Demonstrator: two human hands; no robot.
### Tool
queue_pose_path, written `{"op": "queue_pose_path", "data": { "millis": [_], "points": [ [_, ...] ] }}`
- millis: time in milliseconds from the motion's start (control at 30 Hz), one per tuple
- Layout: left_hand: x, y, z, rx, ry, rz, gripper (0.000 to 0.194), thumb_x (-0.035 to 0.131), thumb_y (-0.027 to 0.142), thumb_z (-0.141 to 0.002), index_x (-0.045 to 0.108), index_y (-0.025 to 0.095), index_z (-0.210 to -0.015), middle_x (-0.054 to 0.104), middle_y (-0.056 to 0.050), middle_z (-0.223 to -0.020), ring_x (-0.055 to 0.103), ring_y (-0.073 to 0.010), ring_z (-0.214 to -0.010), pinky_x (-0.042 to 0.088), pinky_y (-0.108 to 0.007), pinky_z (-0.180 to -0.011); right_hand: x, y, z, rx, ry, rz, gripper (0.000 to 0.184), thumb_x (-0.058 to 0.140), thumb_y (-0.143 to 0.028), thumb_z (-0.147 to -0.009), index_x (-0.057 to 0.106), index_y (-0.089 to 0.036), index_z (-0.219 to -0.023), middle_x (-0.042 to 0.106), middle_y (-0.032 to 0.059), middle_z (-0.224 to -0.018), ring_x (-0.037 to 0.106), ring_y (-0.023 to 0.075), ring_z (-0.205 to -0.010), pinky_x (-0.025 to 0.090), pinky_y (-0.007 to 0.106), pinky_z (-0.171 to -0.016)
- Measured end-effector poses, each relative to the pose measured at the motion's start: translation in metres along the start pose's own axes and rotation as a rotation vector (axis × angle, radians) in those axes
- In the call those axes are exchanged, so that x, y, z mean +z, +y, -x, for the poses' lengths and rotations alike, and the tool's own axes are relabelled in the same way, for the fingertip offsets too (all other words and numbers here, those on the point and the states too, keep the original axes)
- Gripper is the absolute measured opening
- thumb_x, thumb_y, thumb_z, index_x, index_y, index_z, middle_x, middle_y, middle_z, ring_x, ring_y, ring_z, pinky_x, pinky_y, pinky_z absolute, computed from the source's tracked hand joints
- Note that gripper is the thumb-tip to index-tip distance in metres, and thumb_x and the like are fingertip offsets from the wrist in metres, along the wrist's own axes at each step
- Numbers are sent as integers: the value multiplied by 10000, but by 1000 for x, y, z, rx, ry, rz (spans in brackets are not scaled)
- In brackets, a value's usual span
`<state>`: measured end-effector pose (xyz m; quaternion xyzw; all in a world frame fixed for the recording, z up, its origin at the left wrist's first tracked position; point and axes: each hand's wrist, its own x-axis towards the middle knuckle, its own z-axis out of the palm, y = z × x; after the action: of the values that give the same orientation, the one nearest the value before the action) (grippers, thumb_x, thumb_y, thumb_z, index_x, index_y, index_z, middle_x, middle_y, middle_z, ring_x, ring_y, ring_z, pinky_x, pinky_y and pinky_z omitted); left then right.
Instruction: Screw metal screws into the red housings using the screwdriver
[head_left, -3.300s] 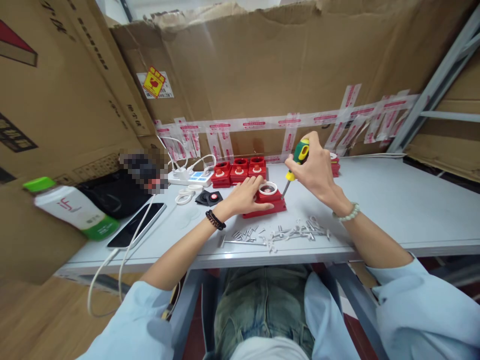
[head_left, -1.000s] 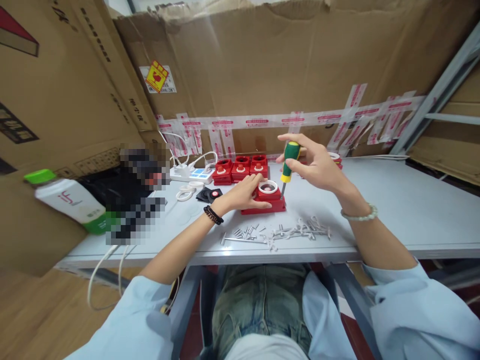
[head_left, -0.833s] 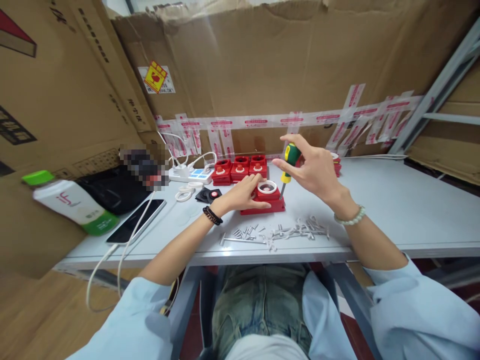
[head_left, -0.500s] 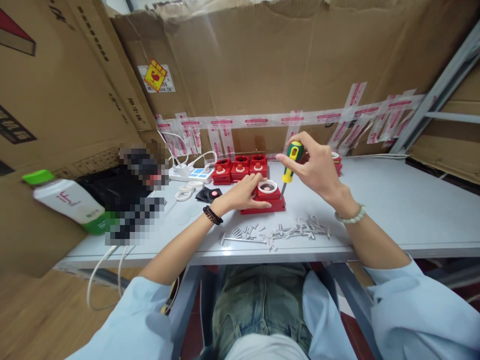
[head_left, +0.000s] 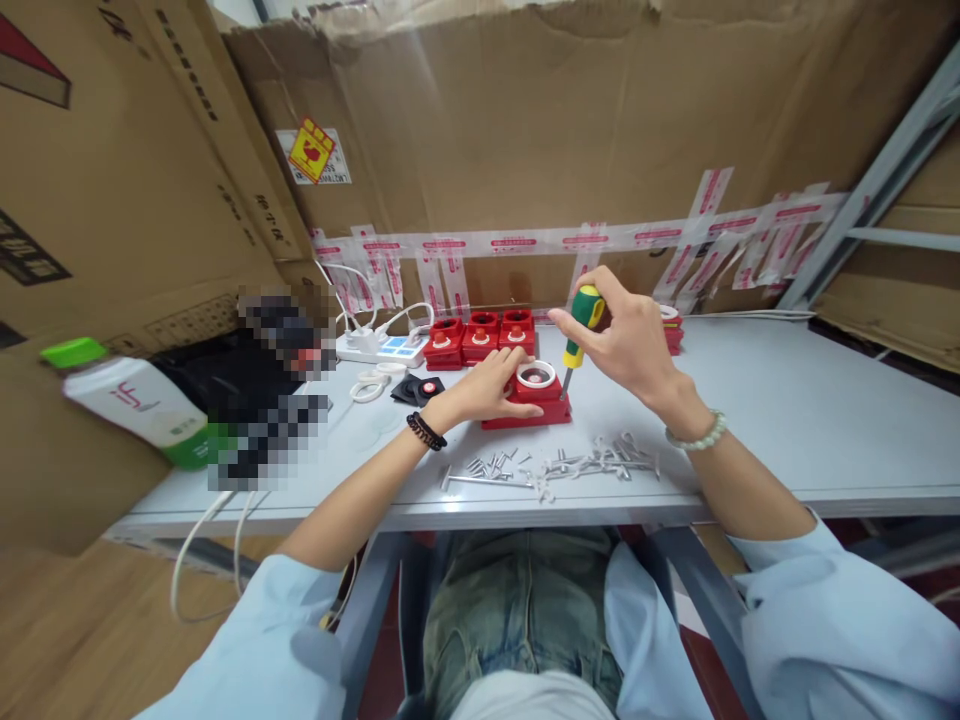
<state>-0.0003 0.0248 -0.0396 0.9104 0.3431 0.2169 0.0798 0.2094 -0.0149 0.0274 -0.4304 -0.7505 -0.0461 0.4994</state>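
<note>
While the red housing (head_left: 553, 406) is steadied by the left hand (head_left: 486, 388), a screwdriver (head_left: 584, 312) with a green and yellow handle is held over it by the right hand (head_left: 628, 342). The housing is set on the table (head_left: 795, 400), between a row of three red units (head_left: 480, 340) behind it and a scatter of metal screws (head_left: 499, 465) in front. It is gripped at its left end, with the left fingers laid over the top and the thumb stretched along the near side, toward the white ring (head_left: 547, 384) by which its round opening is rimmed. The screwdriver handle is pinched between the right thumb and fingers; the shaft is tilted slightly, with its tip brought down at the right end of the housing. Whether a screw is met by the tip cannot be told at this size. Near the table's front edge, a metal rod (head_left: 491, 483) with a short crosspiece is laid beside the screws. To the left of the left hand, flat black pieces (head_left: 409, 389) and loose white rings (head_left: 367, 388) are placed, and another red unit (head_left: 673, 336) is partly hidden by the right hand.
</note>
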Motion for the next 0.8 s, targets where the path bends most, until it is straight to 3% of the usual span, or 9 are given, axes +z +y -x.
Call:
{"op": "queue_pose_path", "data": {
  "millis": [133, 200, 333, 400, 467, 533, 633, 800],
  "points": [
    [0, 1, 0, 8, -10, -18, 636, 696, 589, -747, 487, 182, -1187, 555, -127, -1187, 548, -314, -1035, 478, -459, -878, -13, 9, -4, -12, -292, -314, 437, 619, -403, -848, 502, -237, -1235, 659, 40, -912, 613, 176, -751, 464, 306, -625],
    [0, 1, 0, 12, -7, -20, 642, 695, 592, -749, 487, 176, -1191, 555, -131, -1196, 546, -316, -1040, 479, -460, -879, -18, 12, -5, -15, -364, -390, 447, 643, -429, -835, 509, -237, -1216, 651, 36, -905, 616, 174, -745, 464, 298, -605],
    [0, 0, 0, 7, -2, -10, 656, 703, 591, -740, 480, 177, -1197, 555, -129, -1195, 543, -316, -1055, 476, -470, -905, -9, 8, -3, -5, -143, -182, 365, 695, -484, -795, 578, -223, -1021, 584, -2, -771, 531, 145, -631, 430, 303, -580],
    [0, 1, 0, 4, -1, -6, 652, 709, 582, -738, 478, 183, -1198, 555, -126, -1199, 544, -315, -1058, 475, -472, -910, -3, 5, 0, 8, -63, -66, 344, 673, -477, -818, 579, -227, -1035, 560, -16, -723, 489, 135, -588, 422, 313, -589],
    [-1, 2, 0, 3, -2, -3, 646, 711, 578, -738, 477, 191, -1200, 555, -125, -1206, 544, -315, -1060, 474, -473, -911, -2, 4, 0, 8, -82, -40, 389, 656, -449, -836, 555, -241, -1149, 567, -16, -744, 492, 137, -593, 440, 329, -624],
    [-1, 2, 0, 4, -5, 2, 641, 710, 574, -741, 479, 192, -1202, 554, -126, -1207, 543, -316, -1065, 472, -475, -915, -7, 6, -1, -5, -194, -131, 489, 643, -425, -845, 490, -257, -1278, 594, 2, -828, 546, 153, -664, 470, 335, -662],
    [-1, 2, 0, 15, -2, 12, 638, 704, 575, -747, 481, 192, -1206, 551, -122, -1201, 540, -312, -1059, 474, -476, -911, -17, 11, -3, -7, -355, -310, 503, 652, -431, -834, 485, -252, -1273, 596, 22, -898, 598, 166, -739, 498, 312, -647],
    [2, -1, 1, 0, 17, 41, 643, 712, 584, -734, 488, 206, -1203, 560, -113, -1201, 540, -310, -1059, 475, -481, -908, -16, 4, -3, 1, -273, -222, 415, 686, -468, -804, 542, -235, -1116, 575, -6, -796, 544, 144, -614, 464, 304, -578]
  ]
}}
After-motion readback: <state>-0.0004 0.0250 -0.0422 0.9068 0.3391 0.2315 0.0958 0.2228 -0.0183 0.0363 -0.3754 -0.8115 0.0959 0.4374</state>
